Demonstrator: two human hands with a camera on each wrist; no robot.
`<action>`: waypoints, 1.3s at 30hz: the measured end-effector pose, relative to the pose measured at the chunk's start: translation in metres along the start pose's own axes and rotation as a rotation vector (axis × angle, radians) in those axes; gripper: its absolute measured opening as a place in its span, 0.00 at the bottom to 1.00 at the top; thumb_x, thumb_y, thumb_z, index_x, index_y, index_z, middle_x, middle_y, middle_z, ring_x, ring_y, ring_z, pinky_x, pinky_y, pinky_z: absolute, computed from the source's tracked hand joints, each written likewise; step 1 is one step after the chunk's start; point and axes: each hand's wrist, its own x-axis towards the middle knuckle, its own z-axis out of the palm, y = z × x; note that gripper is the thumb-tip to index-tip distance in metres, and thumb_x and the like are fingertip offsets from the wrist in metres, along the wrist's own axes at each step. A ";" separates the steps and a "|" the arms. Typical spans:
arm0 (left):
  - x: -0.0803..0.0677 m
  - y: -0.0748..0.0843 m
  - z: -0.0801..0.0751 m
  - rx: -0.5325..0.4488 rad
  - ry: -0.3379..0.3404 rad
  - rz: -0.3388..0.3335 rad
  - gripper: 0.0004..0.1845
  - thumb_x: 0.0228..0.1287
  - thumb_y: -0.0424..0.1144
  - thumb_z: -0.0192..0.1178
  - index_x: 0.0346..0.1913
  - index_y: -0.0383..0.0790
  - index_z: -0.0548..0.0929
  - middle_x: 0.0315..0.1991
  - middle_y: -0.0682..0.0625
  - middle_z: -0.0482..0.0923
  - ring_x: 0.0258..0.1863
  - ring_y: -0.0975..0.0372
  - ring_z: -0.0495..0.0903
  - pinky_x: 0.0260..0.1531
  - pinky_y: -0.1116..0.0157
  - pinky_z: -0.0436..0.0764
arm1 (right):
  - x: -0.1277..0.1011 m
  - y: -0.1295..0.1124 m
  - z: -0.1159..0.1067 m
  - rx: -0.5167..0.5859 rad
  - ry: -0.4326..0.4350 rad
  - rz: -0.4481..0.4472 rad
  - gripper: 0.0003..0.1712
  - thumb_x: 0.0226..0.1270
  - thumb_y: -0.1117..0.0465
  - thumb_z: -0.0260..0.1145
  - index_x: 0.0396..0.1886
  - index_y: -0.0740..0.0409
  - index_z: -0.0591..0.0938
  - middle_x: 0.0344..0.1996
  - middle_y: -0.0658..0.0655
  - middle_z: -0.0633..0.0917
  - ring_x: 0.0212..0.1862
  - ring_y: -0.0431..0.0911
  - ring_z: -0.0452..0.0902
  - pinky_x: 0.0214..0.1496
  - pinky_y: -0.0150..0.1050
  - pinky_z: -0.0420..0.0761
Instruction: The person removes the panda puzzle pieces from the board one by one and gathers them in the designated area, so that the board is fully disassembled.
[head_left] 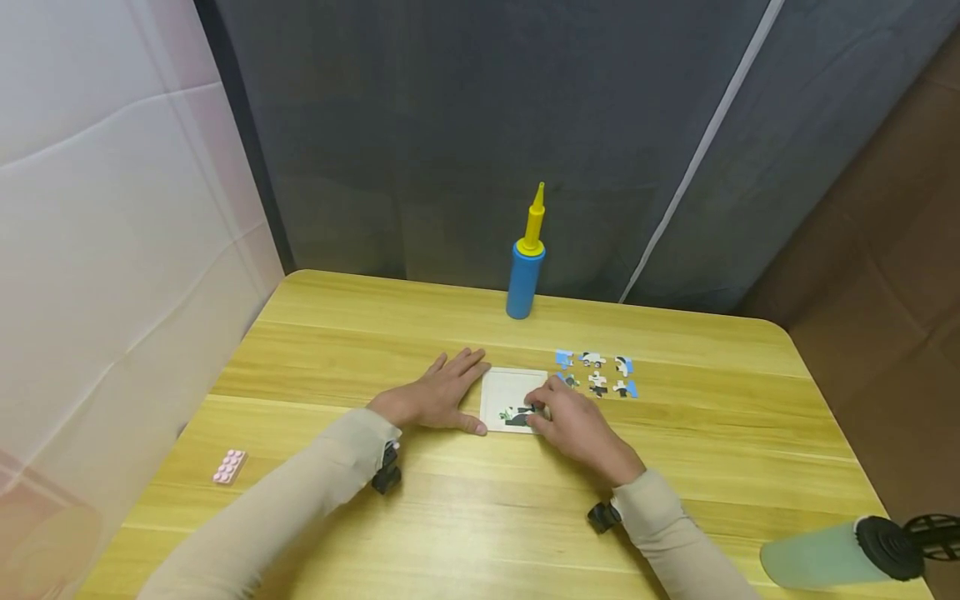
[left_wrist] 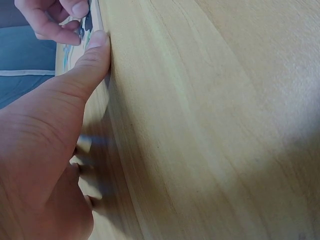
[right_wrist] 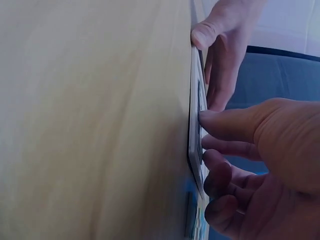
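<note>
Lying flat near the middle of the pale yellow wooden table [head_left: 675, 517], the small white square puzzle tray [head_left: 504, 385] already carries a few dark and green pieces along its near edge, and it sits directly between the two hands. The right hand [head_left: 573, 425] rests on the tray's near right corner, its thumb and curled fingers pressing or pinching a small dark puzzle piece [head_left: 529, 408] there; the right wrist view shows the thumb tip bearing on the tray's face, though whether the piece is truly pinched I cannot tell. The left hand [head_left: 438, 392] lies flat on the table with fingers spread and straight, its thumb [left_wrist: 92, 55] touching the tray's left edge as a brace. The loose blue-and-white jigsaw pieces [head_left: 597, 373] lie in a small cluster just beyond and to the right of the tray, so the right hand is the nearer one to them. Farther back stands an upright blue and yellow hand pump [head_left: 527, 262]; a small pink studded block [head_left: 228, 466] lies near the left edge, and a pale green cylinder with a black cap [head_left: 840, 554] pokes in at lower right.
</note>
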 end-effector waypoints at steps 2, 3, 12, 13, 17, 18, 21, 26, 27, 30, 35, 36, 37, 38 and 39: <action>0.000 0.000 0.000 0.003 -0.003 -0.001 0.59 0.67 0.66 0.68 0.87 0.39 0.50 0.90 0.39 0.38 0.89 0.43 0.39 0.87 0.37 0.40 | 0.001 -0.003 0.001 -0.008 -0.007 -0.006 0.16 0.74 0.55 0.73 0.57 0.54 0.89 0.44 0.49 0.81 0.36 0.39 0.72 0.38 0.35 0.76; 0.000 0.000 0.000 0.005 -0.003 0.000 0.59 0.68 0.66 0.68 0.87 0.39 0.50 0.90 0.39 0.38 0.89 0.43 0.38 0.87 0.37 0.40 | 0.001 -0.003 0.002 -0.013 -0.009 -0.009 0.17 0.74 0.54 0.74 0.57 0.54 0.89 0.44 0.49 0.81 0.36 0.39 0.72 0.38 0.35 0.76; -0.001 -0.001 0.000 0.006 0.002 0.013 0.59 0.68 0.66 0.67 0.87 0.38 0.50 0.89 0.38 0.38 0.89 0.42 0.39 0.86 0.36 0.41 | -0.002 -0.009 0.010 -0.091 0.016 -0.049 0.20 0.74 0.49 0.74 0.57 0.55 0.89 0.45 0.50 0.80 0.34 0.37 0.71 0.36 0.33 0.77; -0.001 -0.001 0.000 0.007 0.006 0.016 0.58 0.68 0.65 0.68 0.87 0.37 0.50 0.89 0.38 0.39 0.89 0.41 0.40 0.86 0.36 0.41 | -0.003 -0.010 0.010 -0.102 0.019 -0.054 0.20 0.73 0.49 0.74 0.57 0.55 0.89 0.45 0.50 0.80 0.34 0.37 0.71 0.36 0.33 0.76; -0.001 -0.001 0.000 0.007 0.011 0.018 0.58 0.68 0.65 0.68 0.87 0.36 0.50 0.89 0.37 0.39 0.89 0.41 0.40 0.86 0.35 0.41 | -0.004 -0.012 0.011 -0.154 0.034 -0.080 0.19 0.73 0.49 0.74 0.55 0.55 0.89 0.43 0.50 0.81 0.33 0.37 0.71 0.33 0.33 0.76; -0.001 0.000 0.000 0.006 0.011 0.018 0.58 0.68 0.65 0.68 0.87 0.36 0.50 0.89 0.37 0.39 0.89 0.41 0.40 0.86 0.35 0.42 | -0.004 -0.012 0.011 -0.167 0.035 -0.086 0.18 0.73 0.49 0.73 0.54 0.55 0.89 0.43 0.50 0.81 0.33 0.37 0.71 0.33 0.33 0.76; -0.002 0.000 -0.001 0.003 0.013 0.019 0.58 0.68 0.65 0.68 0.86 0.36 0.50 0.89 0.37 0.39 0.89 0.41 0.40 0.86 0.35 0.42 | -0.004 -0.012 0.010 -0.183 0.030 -0.095 0.18 0.74 0.49 0.73 0.53 0.55 0.88 0.42 0.50 0.80 0.31 0.38 0.70 0.31 0.33 0.75; -0.002 0.000 -0.001 0.001 0.014 0.022 0.58 0.68 0.64 0.68 0.86 0.36 0.51 0.89 0.37 0.39 0.89 0.40 0.40 0.86 0.35 0.41 | 0.000 -0.011 0.005 -0.162 -0.021 -0.099 0.17 0.75 0.49 0.72 0.52 0.55 0.87 0.41 0.50 0.79 0.32 0.39 0.70 0.33 0.35 0.75; -0.002 0.000 -0.001 0.002 0.013 0.022 0.58 0.68 0.64 0.68 0.86 0.36 0.51 0.89 0.37 0.39 0.89 0.40 0.40 0.86 0.35 0.41 | 0.001 -0.011 0.004 -0.155 -0.038 -0.100 0.16 0.75 0.49 0.72 0.52 0.55 0.87 0.41 0.50 0.79 0.32 0.39 0.71 0.34 0.35 0.76; -0.002 0.000 -0.001 0.006 0.011 0.021 0.58 0.69 0.64 0.68 0.86 0.36 0.50 0.89 0.37 0.39 0.89 0.40 0.40 0.86 0.35 0.41 | 0.008 -0.010 -0.001 -0.120 -0.092 -0.092 0.14 0.74 0.50 0.73 0.48 0.55 0.86 0.40 0.50 0.79 0.33 0.40 0.72 0.37 0.37 0.77; -0.002 0.000 -0.001 0.005 0.008 0.012 0.58 0.68 0.64 0.68 0.86 0.36 0.50 0.89 0.38 0.39 0.89 0.41 0.40 0.86 0.35 0.41 | 0.020 -0.009 -0.009 0.009 -0.188 -0.048 0.12 0.72 0.54 0.75 0.44 0.55 0.83 0.39 0.50 0.80 0.35 0.42 0.74 0.39 0.38 0.77; -0.002 0.000 -0.001 0.003 0.007 0.012 0.58 0.68 0.64 0.68 0.86 0.36 0.50 0.89 0.38 0.39 0.89 0.41 0.40 0.86 0.36 0.41 | 0.022 -0.009 -0.010 0.037 -0.204 -0.035 0.12 0.72 0.55 0.75 0.44 0.55 0.82 0.38 0.50 0.81 0.35 0.42 0.74 0.39 0.38 0.77; -0.002 0.000 -0.001 0.004 0.007 0.012 0.58 0.68 0.64 0.68 0.86 0.36 0.50 0.89 0.38 0.39 0.89 0.41 0.40 0.86 0.36 0.41 | 0.023 -0.009 -0.011 0.063 -0.217 -0.023 0.12 0.72 0.55 0.75 0.44 0.55 0.82 0.38 0.50 0.81 0.35 0.43 0.74 0.39 0.38 0.77; -0.002 0.000 -0.001 0.004 0.006 0.014 0.58 0.68 0.64 0.68 0.86 0.36 0.50 0.89 0.38 0.39 0.89 0.41 0.40 0.86 0.35 0.41 | 0.024 -0.009 -0.012 0.081 -0.228 -0.015 0.12 0.72 0.56 0.75 0.44 0.55 0.81 0.38 0.50 0.81 0.36 0.43 0.74 0.40 0.38 0.77; -0.002 0.000 -0.001 0.003 0.006 0.016 0.58 0.69 0.64 0.68 0.86 0.36 0.50 0.89 0.38 0.39 0.89 0.41 0.40 0.86 0.35 0.41 | 0.024 -0.008 -0.012 0.093 -0.235 -0.009 0.12 0.72 0.56 0.75 0.44 0.54 0.81 0.38 0.50 0.81 0.36 0.43 0.75 0.40 0.38 0.77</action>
